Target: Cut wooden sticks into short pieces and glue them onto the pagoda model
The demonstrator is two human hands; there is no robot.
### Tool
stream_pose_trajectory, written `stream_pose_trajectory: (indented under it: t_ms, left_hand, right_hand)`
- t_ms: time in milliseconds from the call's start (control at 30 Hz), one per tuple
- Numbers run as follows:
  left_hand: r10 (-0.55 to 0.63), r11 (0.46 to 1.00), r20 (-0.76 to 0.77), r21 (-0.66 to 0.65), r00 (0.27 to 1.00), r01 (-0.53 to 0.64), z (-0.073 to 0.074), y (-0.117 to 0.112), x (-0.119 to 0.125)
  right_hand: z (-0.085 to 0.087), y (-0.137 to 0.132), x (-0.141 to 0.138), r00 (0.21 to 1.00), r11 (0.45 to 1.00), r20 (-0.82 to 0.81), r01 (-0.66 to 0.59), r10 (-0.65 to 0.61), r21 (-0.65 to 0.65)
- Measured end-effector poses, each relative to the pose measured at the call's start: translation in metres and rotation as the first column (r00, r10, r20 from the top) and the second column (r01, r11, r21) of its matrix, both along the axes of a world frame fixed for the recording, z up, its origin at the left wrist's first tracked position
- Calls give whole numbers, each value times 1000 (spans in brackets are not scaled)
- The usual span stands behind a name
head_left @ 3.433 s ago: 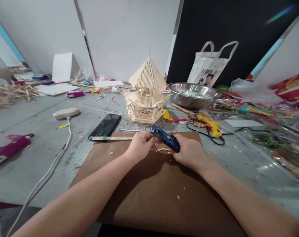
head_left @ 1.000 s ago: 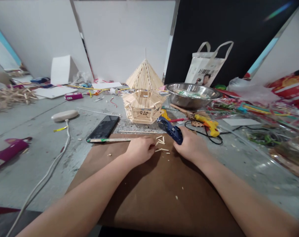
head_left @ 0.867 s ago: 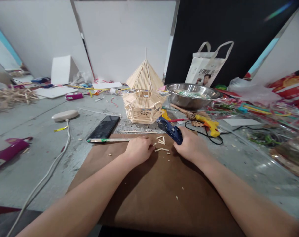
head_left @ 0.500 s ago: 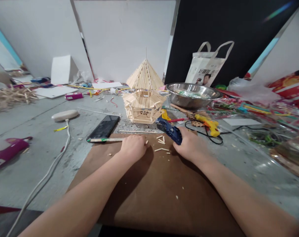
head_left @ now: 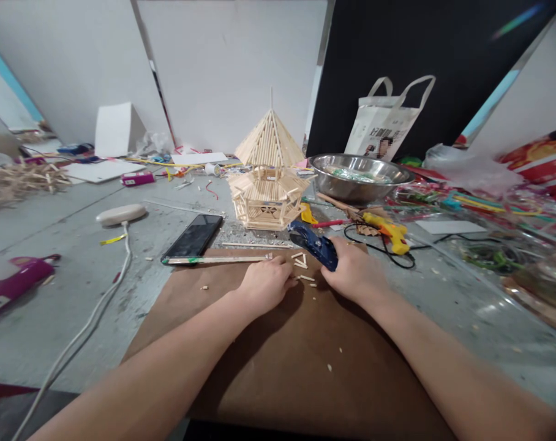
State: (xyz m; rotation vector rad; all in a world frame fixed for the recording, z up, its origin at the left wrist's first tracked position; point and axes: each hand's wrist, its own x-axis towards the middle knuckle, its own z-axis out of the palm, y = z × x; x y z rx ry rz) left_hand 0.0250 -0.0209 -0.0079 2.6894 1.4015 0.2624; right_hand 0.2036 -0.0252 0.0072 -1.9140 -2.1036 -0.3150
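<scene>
My right hand (head_left: 354,269) is wrapped around a dark blue hand cutter (head_left: 318,245), its head pointing away to the left. Curled low over the brown board (head_left: 278,367), my left hand (head_left: 267,283) has its fingertips at the left end of some short cut wooden sticks (head_left: 300,260). Whatever the fingers pinch is hidden by them. A long flat stick (head_left: 218,260) runs from the phone's near edge to behind my left knuckles. Beyond both hands stands a pavilion model (head_left: 269,177) of thin wooden sticks, with a pointed roof.
Left of the model lies a black phone (head_left: 193,239), with a white corded device (head_left: 120,214) farther left. A purple glue gun (head_left: 18,282) rests at the left. To the right are a yellow glue gun (head_left: 388,233), its black cord, and a steel bowl (head_left: 360,177).
My left hand has slid right, off the long flat stick, to the short sticks, and its fingers now cover one of them. My right hand and the cutter have barely moved.
</scene>
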Motion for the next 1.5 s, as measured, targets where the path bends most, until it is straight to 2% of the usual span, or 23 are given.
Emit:
stream_pose_trajectory:
  t_ms: [133,200,267,400,500,567,633,733,867,1000,1233,1367,1500]
  left_hand:
    - [4,1000,63,23,998,-6,-2,2,-1]
    - [34,999,169,1,985,-35,-1,4,-2]
    - [86,995,336,-67,938,-67,0,5,-4]
    - [176,975,654,-216,735,-42,3,8,-6]
    - [254,935,800,-347,543,75,5,9,-5]
    - [330,888,845,-429,421,166,7,10,-5]
    - [407,852,859,-480,311,208,8,12,-6]
    - [500,818,841,-537,207,205,11,15,-8]
    - [525,803,832,-554,179,220,15,16,-10]
    - [506,792,846,-534,171,296,11,15,-10]
    - [575,700,804,-580,152,417,12,12,-9]
    - [618,651,778,-586,110,483,13,12,-10]
    - [653,581,751,-579,97,572,10,15,-12]
  right_hand:
    - [2,-1,-1,1000,1000,-10,-12,12,-9]
    - [3,-1,-1,1000,1000,-25,-9,8,-27]
    - [5,-2,-1,999,999,-48,-4,2,-46]
    - [5,-3,1,994,998,-98,-44,40,-43]
    - [4,-4,1,990,997,-121,-77,74,-23]
    - [4,-5,0,988,996,-133,-84,82,-6]
    - [5,-6,-1,987,997,-140,-81,81,5]
    - [6,-7,-2,988,997,-136,-76,75,-2]
    - [7,-7,-1,990,997,-121,-76,72,-26]
    - [5,-7,-1,991,997,-111,-77,75,-15]
    - [6,-7,-2,993,996,-76,-87,85,-20]
    - [6,-6,-3,992,991,-5,-125,125,-37]
    - [4,-6,-4,986,986,27,-161,162,-32]
